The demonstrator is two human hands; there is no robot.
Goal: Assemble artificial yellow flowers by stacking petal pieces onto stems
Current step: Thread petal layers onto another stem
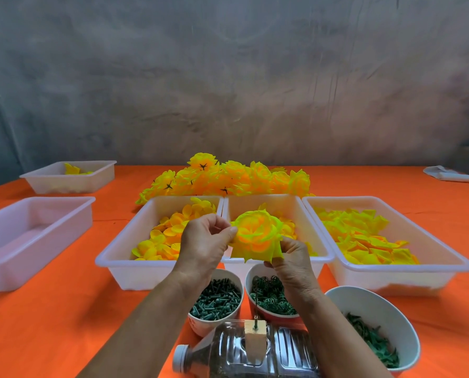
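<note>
An orange-covered table (64,323) carries everything. The middle tray (257,205), a white bin holding yellow petals, serves as the landmark. Just left of it, touching rim to rim, stands a tray of rounded petals (135,241); just right of it, a tray of pointed petals (391,263). Far to its left sits an empty tray (23,241), and behind that a small tray (69,178) with a few yellow pieces. Behind the middle tray lies a heap of finished flowers (227,178). In front of it stand three cups: one of green pegs (215,301), one of green ring pieces (268,296), and a larger cup of green stems (375,331) to the right. Nearer still lies a clear bottle (255,353) on its side with a wooden block and pin on top.

Above the middle tray's front rim, the half-built flower (256,236) is held in the air. The left hand (206,241) pinches its left edge between thumb and fingertips; the right hand (293,260) grips its lower right petals with curled fingers.
</note>
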